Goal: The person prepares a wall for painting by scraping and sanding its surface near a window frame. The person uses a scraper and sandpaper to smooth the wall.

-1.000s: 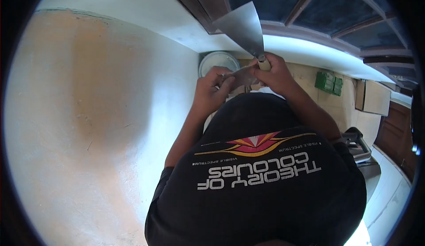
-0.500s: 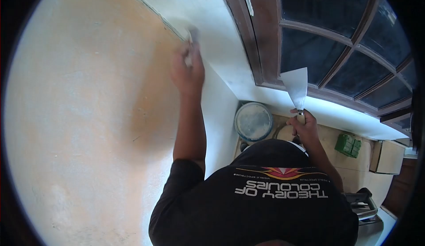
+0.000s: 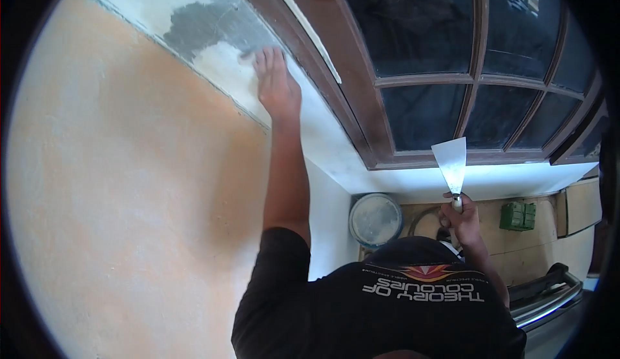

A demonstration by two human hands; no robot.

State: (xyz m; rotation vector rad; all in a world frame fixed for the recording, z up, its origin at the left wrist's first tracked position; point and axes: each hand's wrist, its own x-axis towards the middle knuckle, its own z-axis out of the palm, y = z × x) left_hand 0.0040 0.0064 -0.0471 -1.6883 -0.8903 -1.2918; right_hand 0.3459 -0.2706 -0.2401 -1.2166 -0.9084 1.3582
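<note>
My left hand (image 3: 276, 88) is raised high and pressed against the white putty strip (image 3: 223, 65) on the wall, just below a grey patch (image 3: 200, 26). Its fingers lie along a small putty knife (image 3: 247, 55), which the hand mostly hides. My right hand (image 3: 460, 220) is low by my chest and grips the handle of a wide putty knife (image 3: 452, 162), whose blade points up, away from the wall.
The orange wall (image 3: 129, 184) fills the left. A dark wooden window frame (image 3: 323, 94) with glass panes runs along the right. A round bucket of white putty (image 3: 375, 220) and a green box (image 3: 518, 216) sit on the floor below.
My hands were together at my chest a second ago. The left hand has since risen to the wall and slid further up along the white strip. The right hand stays low.
</note>
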